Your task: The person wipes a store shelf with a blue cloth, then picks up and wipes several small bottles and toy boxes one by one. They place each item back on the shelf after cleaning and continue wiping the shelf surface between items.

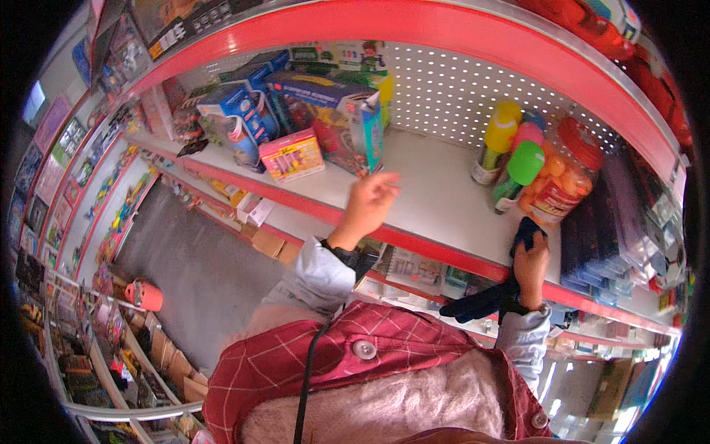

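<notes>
My right hand [531, 266] grips a dark cloth [485, 299] at the front of the white shelf [438, 183], with part of the cloth hanging below the shelf edge. My left hand [374, 202] is empty, fingers loosely curled and apart, over the shelf's front edge. Just beyond it stands a large boxed toy [338, 122], with a small pink and yellow box [291, 155] to its left. Past my right hand are a clear jar with a red lid [566, 172], holding orange balls, and bottles with a green cap [526, 162] and a yellow cap [503, 126].
Blue boxes [238, 127] stand at the shelf's left part, and stacked dark packages [604, 227] at its right. A red-edged shelf [355, 25] spans above. Lower shelves hold goods. An orange-pink basket [145, 296] stands on the grey floor at left, near more filled shelves.
</notes>
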